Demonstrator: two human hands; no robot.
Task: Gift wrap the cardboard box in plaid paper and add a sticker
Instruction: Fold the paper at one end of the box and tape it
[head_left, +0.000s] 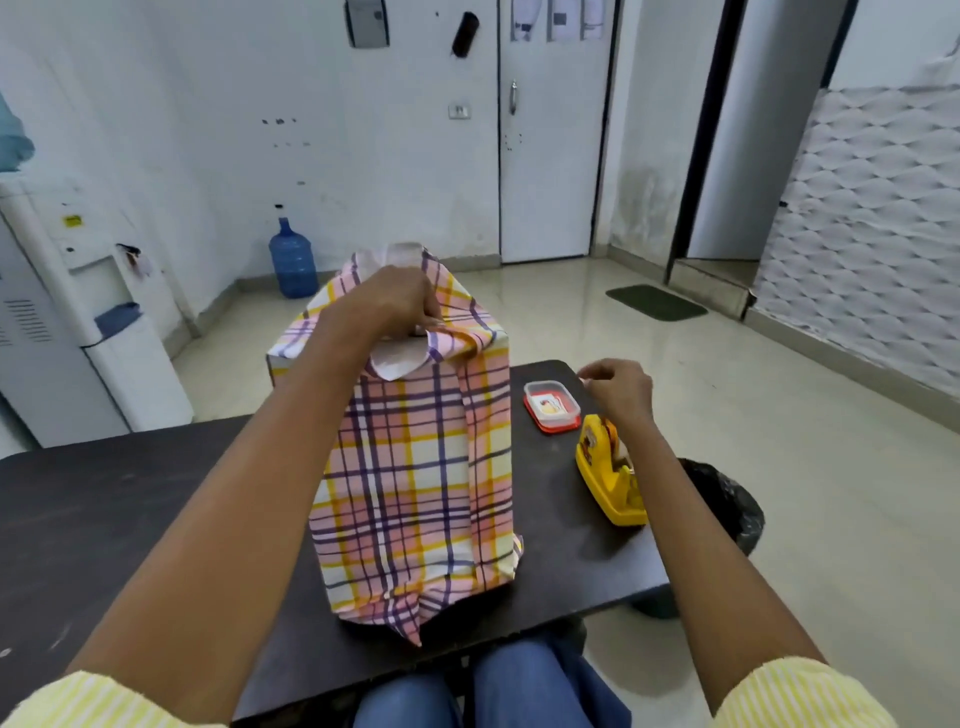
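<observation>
The box (415, 467) stands upright on the table (130, 519), its near face and right side covered in plaid paper (410, 415), so the step in hand looks like closing the top end. The left hand (395, 301) sits on top of the box, its fingers curled and pinching the gathered paper flaps together, with a white underside of 1 flap curling out just below the hand. At the foot of the box the paper bunches into a loose point, which seems folded but not neatly flattened. The right hand (618, 389) hovers to the right of the box, above the tape dispenser (610, 478), with thumb and forefinger pressed together as if pinching a short strip of clear tape. I cannot tell whether anything really lies between them. A small red-rimmed tub (551, 405) lies just right of the box, between it and the right hand, and may hold the stickers, though its contents are too small to read. The next move likely calls for bringing the right hand across to the top of the box and pressing tape over the pinched flaps while the left hand holds them shut. The sticker is not yet on any face that shows.
</observation>
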